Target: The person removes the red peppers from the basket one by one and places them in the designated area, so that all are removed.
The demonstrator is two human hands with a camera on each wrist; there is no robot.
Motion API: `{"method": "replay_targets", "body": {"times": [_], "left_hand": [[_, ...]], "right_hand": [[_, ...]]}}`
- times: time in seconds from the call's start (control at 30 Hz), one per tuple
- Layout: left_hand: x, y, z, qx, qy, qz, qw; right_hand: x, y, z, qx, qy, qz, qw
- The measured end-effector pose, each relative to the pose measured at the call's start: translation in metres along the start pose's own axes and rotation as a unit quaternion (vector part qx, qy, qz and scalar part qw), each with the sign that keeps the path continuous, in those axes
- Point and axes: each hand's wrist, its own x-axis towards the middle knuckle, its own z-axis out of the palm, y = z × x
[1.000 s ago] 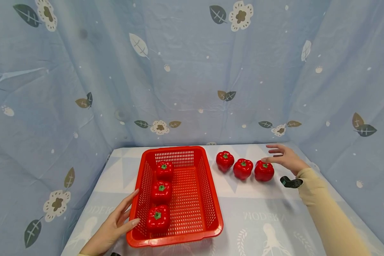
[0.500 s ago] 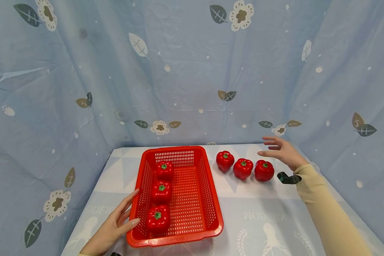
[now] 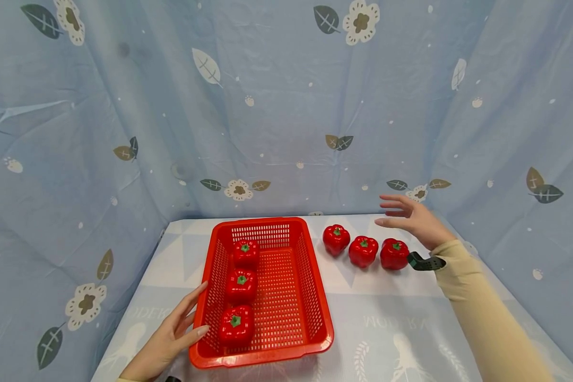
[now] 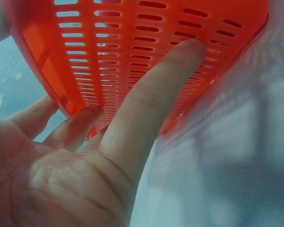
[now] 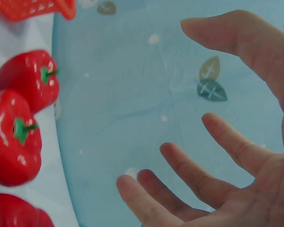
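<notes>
A red perforated plastic basket (image 3: 286,353) rests on the table with three red bell peppers with green stems, the nearest pepper (image 3: 236,324), the middle pepper (image 3: 241,286) and the far pepper (image 3: 245,253), lined up along its left side. My left hand (image 3: 169,331) touches the basket's left wall from outside; in the left wrist view its thumb (image 4: 146,94) lies straight against the slotted side. Three more bell peppers, a left one (image 3: 336,240), a middle one (image 3: 363,251) and a right one (image 3: 394,254), stand to the basket's right. Above and behind the right one, my right hand (image 3: 417,222) hovers, fingers spread, holding nothing.
A pale patterned cloth covers the table (image 3: 363,329). Blue curtains (image 3: 286,106) with flower and leaf prints hang behind it and on both sides. A dark band (image 3: 425,262) sits at my right wrist.
My right hand has risen away from the rightmost bell pepper and shifted a little left. The left hand, the basket and the peppers look unmoved.
</notes>
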Motion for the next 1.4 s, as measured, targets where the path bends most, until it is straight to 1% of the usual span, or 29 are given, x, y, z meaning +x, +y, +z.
{"method": "replay_targets", "body": {"times": [0.17,0.47,0.57,0.7,0.77,0.9,1.2,1.4], "left_hand": [[0.0,0.0,0.0,0.004,0.002,-0.002,1.0],[0.001,0.001,0.002,0.0,0.006,-0.004,1.0],[0.0,0.0,0.002,-0.001,-0.001,0.003,1.0],[-0.001,0.0,0.002,-0.004,-0.013,0.015,0.9998],[-0.001,0.0,0.002,-0.004,-0.014,0.017,0.9998],[-0.001,0.0,0.002,-0.005,-0.009,0.013,0.9999],[-0.004,0.0,0.004,-0.008,0.004,-0.002,1.0],[-0.005,0.0,0.005,-0.004,0.005,0.003,1.0]], "right_hand": [[0.003,-0.012,0.006,0.019,-0.012,-0.015,0.9996],[0.009,-0.032,0.021,0.013,-0.021,-0.043,0.9988],[0.012,-0.036,0.027,0.024,-0.026,-0.053,0.998],[0.016,-0.041,0.036,0.049,-0.036,-0.055,0.9966],[0.019,-0.044,0.04,0.057,-0.039,-0.056,0.996],[0.025,-0.051,0.049,0.069,-0.046,-0.065,0.9944],[0.042,-0.065,0.07,0.083,-0.069,-0.106,0.9886],[0.051,-0.072,0.085,0.088,-0.08,-0.117,0.986]]}}
